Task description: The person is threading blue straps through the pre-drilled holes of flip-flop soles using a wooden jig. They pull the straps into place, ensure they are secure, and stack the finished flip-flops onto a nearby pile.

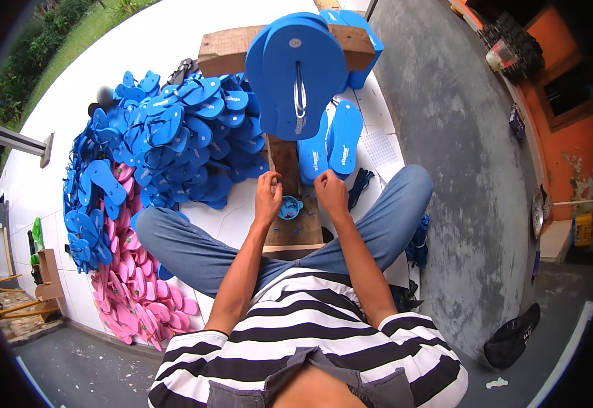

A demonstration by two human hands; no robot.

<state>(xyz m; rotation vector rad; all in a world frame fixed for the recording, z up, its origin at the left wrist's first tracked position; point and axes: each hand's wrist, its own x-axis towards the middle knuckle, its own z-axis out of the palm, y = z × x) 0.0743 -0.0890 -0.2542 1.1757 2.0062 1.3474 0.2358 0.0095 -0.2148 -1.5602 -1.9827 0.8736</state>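
My left hand (pixel 268 196) is closed, its fingers curled beside the wooden post (pixel 284 160). A little to the right, my right hand (pixel 332 192) is closed too, near the lower end of the upright blue soles. Whatever either hand pinches is too small to make out. Ahead of them, blue flip-flop soles (pixel 276 58) rest on the wooden crossbar (pixel 225 51). A thin metal loop (pixel 300 95) lies along the middle of the top sole. Between my wrists, a small blue cup (pixel 289 208) with blue bits sits on the wooden base (pixel 296 234).
A big heap of blue flip-flops (pixel 187 129) lies at left, with pink flip-flops (pixel 136 285) below it. More blue soles (pixel 344 136) stand right of the post, beside a printed sheet (pixel 381 149). Dark straps (pixel 360 187) lie by my right knee. A black cap-like item (pixel 512 336) lies lower right.
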